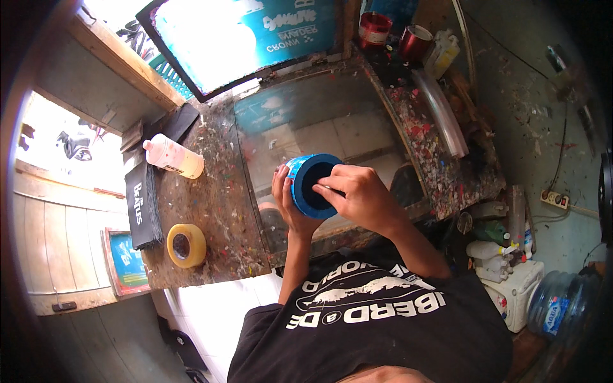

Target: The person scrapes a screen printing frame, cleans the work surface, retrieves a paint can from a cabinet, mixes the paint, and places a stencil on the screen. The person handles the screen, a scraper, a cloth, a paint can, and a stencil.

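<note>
A round blue tub is tilted so that its open mouth and dark blue inside show. My left hand grips it from the left side and underneath, fingers wrapped round the wall. At the mouth, my right hand has its thumb and fingers pinched together, the tips reaching inside the rim. Whatever those fingers may hold is hidden in the dark interior. Both hands are over the near part of a glossy flat panel set in the paint-stained worktable.
A framed printing screen is raised at the back. On the left are a pinkish squeeze bottle, folded black cloth and a yellowish tape roll. Red cans stand back right; a clear plastic sheet lies nearer.
</note>
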Motion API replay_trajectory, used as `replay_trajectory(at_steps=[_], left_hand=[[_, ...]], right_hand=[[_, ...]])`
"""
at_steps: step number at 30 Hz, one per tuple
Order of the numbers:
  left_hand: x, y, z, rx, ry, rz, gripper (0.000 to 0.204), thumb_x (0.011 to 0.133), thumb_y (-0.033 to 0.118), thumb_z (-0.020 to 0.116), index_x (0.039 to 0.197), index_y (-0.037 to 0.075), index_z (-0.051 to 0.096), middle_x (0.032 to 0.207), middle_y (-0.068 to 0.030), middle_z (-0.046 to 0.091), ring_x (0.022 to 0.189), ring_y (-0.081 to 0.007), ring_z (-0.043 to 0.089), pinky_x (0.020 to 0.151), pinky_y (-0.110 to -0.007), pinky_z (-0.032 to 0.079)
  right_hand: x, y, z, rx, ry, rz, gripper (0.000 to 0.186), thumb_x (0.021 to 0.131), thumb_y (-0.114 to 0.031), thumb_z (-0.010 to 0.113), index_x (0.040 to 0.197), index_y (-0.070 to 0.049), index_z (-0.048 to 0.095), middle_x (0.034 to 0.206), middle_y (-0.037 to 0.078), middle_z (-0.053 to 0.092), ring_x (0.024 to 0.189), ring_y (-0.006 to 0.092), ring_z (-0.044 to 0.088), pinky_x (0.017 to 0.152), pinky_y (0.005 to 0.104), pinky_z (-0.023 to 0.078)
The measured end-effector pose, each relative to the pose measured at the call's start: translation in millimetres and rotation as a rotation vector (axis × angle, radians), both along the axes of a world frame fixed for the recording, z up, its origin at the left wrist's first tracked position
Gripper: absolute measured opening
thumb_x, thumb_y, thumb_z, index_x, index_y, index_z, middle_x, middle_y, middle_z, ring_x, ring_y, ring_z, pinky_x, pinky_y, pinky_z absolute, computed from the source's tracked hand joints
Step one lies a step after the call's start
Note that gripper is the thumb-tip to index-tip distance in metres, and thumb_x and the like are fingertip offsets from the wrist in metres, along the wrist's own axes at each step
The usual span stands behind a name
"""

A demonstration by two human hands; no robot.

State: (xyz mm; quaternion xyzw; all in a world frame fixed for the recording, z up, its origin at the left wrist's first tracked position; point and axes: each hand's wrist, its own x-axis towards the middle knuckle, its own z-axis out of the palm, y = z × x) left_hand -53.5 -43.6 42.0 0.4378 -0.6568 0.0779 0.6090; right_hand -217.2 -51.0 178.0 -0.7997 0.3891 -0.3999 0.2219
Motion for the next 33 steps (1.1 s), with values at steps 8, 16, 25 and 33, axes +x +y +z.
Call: replay_trajectory(at_steps=[8,16,25,33], left_hand=[[-0.8,0.8,0.1,0.007,-0.018,0.001,0.109,0.066,0.035,0.095,0.152,0.009,0.033,0.15,-0.0219,0.046,0.137,-0.0397,0.049,0.116,-0.053,0.041],[-0.7,1.1,-2.1,0.003,0.002,-0.006,0.111,0.065,0.036,0.096,0.152,0.009,0.034,0.149,-0.0216,0.047,0.137,-0.0396,0.049,0.116,-0.054,0.041],[-0.7,2.0,0.5,0.01,0.004,-0.016,0.11,0.065,0.036,0.096,0.151,0.009,0.035,0.148,-0.0214,0.048,0.137,-0.0397,0.049,0.115,-0.054,0.041],[-1.5,0.3,-1.5,0.007,-0.01,-0.008,0.111,0.065,0.034,0.096,0.152,0.009,0.033,0.149,-0.0215,0.048,0.137,-0.0401,0.049,0.115,-0.054,0.04]], right_hand=[[-1.7,-4.2,-2.0,0.008,0.019,0.01,0.014,0.089,-0.013,0.075,0.086,0.0,0.075,0.078,0.015,0.068,0.073,0.0327,0.069,0.071,0.0416,0.056],[-3.2,-5.1,-1.5,0.033,-0.104,-0.029,0.011,0.086,-0.01,0.077,0.089,0.0,0.076,0.081,0.014,0.07,0.071,0.0307,0.07,0.065,0.0397,0.055],[-2.7,-5.0,-0.6,0.028,0.007,-0.028,0.014,0.089,-0.013,0.075,0.09,0.0,0.077,0.081,0.016,0.07,0.071,0.0315,0.07,0.067,0.039,0.056],[-1.1,-4.1,-0.9,-0.014,0.121,-0.041,0.009,0.087,-0.01,0.076,0.09,-0.001,0.077,0.081,0.015,0.07,0.07,0.0301,0.07,0.064,0.0383,0.054]])
